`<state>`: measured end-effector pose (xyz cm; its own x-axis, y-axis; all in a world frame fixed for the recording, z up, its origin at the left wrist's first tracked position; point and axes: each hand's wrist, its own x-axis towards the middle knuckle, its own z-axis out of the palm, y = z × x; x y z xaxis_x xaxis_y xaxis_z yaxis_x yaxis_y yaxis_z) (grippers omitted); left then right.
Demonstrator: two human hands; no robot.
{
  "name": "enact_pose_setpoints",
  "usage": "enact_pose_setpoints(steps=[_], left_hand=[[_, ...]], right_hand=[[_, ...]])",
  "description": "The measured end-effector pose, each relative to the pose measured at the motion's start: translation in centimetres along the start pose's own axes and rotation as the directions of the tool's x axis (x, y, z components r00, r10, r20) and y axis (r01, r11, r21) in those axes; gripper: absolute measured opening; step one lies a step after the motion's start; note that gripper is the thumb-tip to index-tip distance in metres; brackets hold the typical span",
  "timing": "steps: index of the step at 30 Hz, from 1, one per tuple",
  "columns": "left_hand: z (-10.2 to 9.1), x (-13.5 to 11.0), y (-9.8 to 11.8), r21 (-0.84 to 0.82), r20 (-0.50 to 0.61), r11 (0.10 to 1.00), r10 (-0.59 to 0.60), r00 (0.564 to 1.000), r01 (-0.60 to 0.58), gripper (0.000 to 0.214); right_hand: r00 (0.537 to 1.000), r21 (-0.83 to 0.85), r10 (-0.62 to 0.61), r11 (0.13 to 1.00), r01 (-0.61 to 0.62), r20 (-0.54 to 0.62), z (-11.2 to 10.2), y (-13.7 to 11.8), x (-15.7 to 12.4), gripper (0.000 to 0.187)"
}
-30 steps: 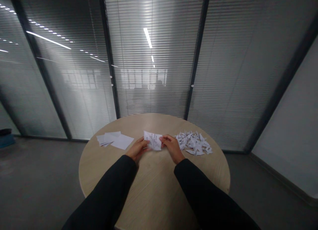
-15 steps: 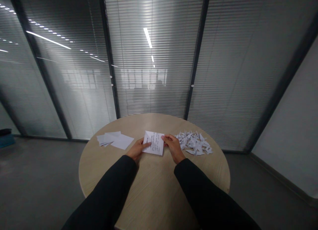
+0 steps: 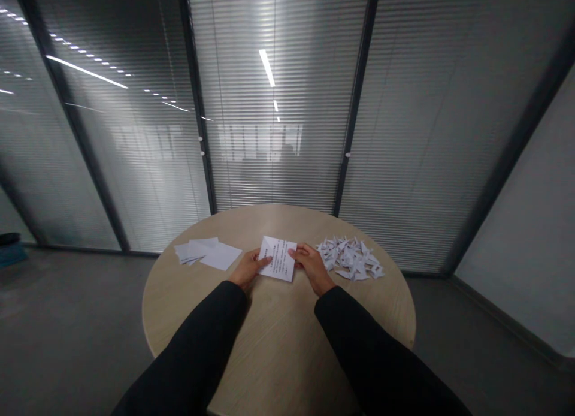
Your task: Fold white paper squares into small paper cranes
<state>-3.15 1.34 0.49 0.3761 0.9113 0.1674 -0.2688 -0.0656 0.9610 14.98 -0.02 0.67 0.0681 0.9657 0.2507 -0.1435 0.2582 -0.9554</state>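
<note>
A small white sheet of paper [image 3: 278,258] with printed lines lies flat on the round wooden table [image 3: 278,344], a far corner folded over. My left hand [image 3: 248,270] pinches its left edge with the fingers closed on it. My right hand [image 3: 311,266] holds its right edge the same way. Both arms wear black sleeves.
A short stack of blank white sheets [image 3: 207,252] lies to the left of my hands. A heap of several small folded paper pieces [image 3: 351,259] lies to the right. Glass walls with blinds [image 3: 278,104] stand behind the table; grey floor surrounds it.
The sheet was crumpled up between my hands a second ago; it now lies spread flat on the table, with both hands still at its edges.
</note>
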Motion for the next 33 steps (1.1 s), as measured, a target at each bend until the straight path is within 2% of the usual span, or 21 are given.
enact_pose_setpoints(steps=[4,13,18,22,28,31,33], left_hand=[[0.1,-0.1,0.0,-0.008,0.024,1.000,-0.014,1.000,0.014,0.041],[0.4,-0.5,0.4,-0.036,0.076,0.997,-0.058,0.995,0.061,0.048],[1.3,-1.0,1.4,-0.157,0.045,0.979,-0.127,0.991,0.133,0.042],[1.4,-1.1,1.8,-0.271,0.100,0.930,-0.230,0.968,0.249,0.056],[1.7,-1.1,1.0,-0.224,0.151,0.915,-0.309,0.939,0.337,0.063],[1.8,-1.2,0.5,-0.173,0.186,0.910,-0.345,0.920,0.376,0.060],[2.0,-1.4,0.4,-0.147,0.197,0.921,-0.330,0.923,0.361,0.055]], right_hand=[[0.998,0.056,0.005,0.998,-0.009,0.066,0.1,0.0,-0.2,0.035],[0.999,0.065,0.034,0.997,-0.033,-0.007,-0.2,-0.1,-0.2,0.032],[1.000,0.111,0.027,0.993,-0.027,0.000,-0.3,0.1,-0.1,0.033],[1.000,0.094,0.006,0.996,-0.006,0.000,-0.4,0.4,0.1,0.027],[0.997,0.087,-0.031,0.996,0.025,0.066,-0.2,0.7,0.3,0.029],[0.995,0.066,-0.035,0.997,0.029,0.095,-0.1,0.6,0.3,0.027],[0.992,0.055,-0.049,0.998,0.043,0.114,0.0,0.5,0.2,0.024]])
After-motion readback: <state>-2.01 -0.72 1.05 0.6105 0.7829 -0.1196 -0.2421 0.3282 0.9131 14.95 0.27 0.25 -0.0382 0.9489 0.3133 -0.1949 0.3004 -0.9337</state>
